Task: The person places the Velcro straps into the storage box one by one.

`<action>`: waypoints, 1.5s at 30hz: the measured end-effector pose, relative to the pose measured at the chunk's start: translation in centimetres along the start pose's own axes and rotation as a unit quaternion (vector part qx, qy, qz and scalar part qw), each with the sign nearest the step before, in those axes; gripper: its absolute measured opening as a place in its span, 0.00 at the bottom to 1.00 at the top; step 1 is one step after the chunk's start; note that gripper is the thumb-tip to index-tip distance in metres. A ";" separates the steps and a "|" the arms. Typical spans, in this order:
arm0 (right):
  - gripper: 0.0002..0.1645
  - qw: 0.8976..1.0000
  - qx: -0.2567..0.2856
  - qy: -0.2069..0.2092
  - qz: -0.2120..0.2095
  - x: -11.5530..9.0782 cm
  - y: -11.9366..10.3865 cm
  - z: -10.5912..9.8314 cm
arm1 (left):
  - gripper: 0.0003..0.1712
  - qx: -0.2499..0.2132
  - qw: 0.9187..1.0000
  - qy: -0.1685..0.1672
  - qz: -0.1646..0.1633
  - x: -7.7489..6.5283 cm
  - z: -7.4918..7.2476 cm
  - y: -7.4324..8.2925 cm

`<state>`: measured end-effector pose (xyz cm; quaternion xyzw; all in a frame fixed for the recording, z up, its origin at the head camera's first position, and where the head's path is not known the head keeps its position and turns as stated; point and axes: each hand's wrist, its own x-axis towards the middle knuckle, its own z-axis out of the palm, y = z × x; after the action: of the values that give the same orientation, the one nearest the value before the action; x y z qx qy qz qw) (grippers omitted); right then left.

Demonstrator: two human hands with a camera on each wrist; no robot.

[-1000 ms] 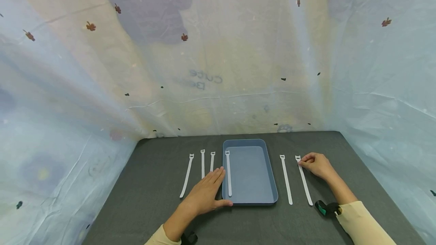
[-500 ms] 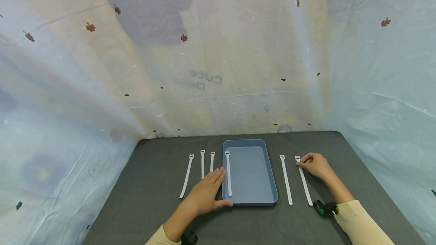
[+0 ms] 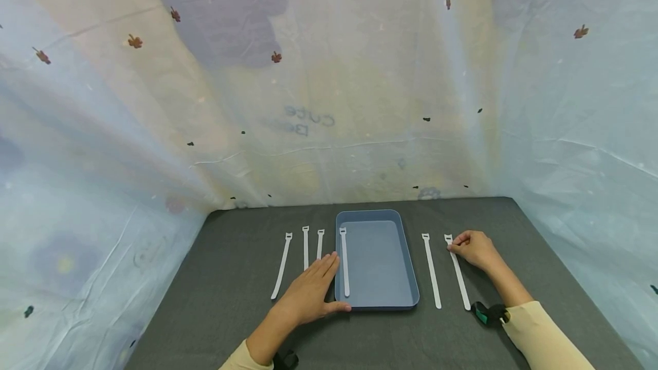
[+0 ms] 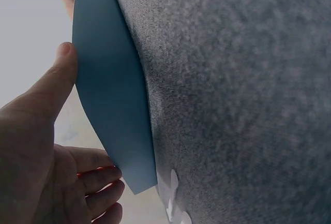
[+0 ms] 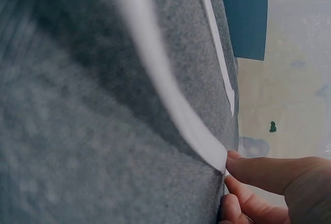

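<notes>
At the right, my right hand (image 3: 475,249) pinches a white cable strap (image 3: 459,278) just below its slotted head, between thumb and fingertips. In the right wrist view this strap (image 5: 178,113) arcs a little above the cloth and casts a shadow. My left hand (image 3: 311,292) rests against the left side of a blue-grey tray (image 3: 380,261), its fingers straight and thumb at the near corner. The left wrist view shows the tray's outer wall (image 4: 111,84) beside the thumb and fingers. One white strap (image 3: 345,267) lies lengthwise inside the tray, along its left side.
Another white strap (image 3: 433,273) lies between the tray and my right hand. Left of the tray are three more straps, including the outermost one (image 3: 281,267); my left hand partly covers two. Dark grey cloth (image 3: 231,278) covers the table, and a patterned curtain (image 3: 329,101) hangs behind.
My right hand and wrist have shifted very slightly left, still pinching the strap near its head. The left hand and the tray have stayed in place.
</notes>
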<state>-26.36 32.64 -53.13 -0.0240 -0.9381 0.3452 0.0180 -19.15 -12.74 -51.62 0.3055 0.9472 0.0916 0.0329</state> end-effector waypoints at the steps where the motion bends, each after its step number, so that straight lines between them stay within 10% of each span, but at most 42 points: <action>1: 0.13 1.000 0.000 0.001 0.001 0.0 0.0 0.0 | 0.66 0.001 1.000 0.001 0.000 0.0 0.0 0.0; 45: 0.11 0.998 0.044 -0.011 -0.041 -0.4 -1.9 -0.1 | 0.65 -0.006 1.000 -0.005 -0.005 0.1 -0.1 0.1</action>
<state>-26.07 31.20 -51.82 0.0191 -0.9223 0.3854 0.0231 -19.19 -12.56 -51.49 0.3008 0.9480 0.0959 0.0403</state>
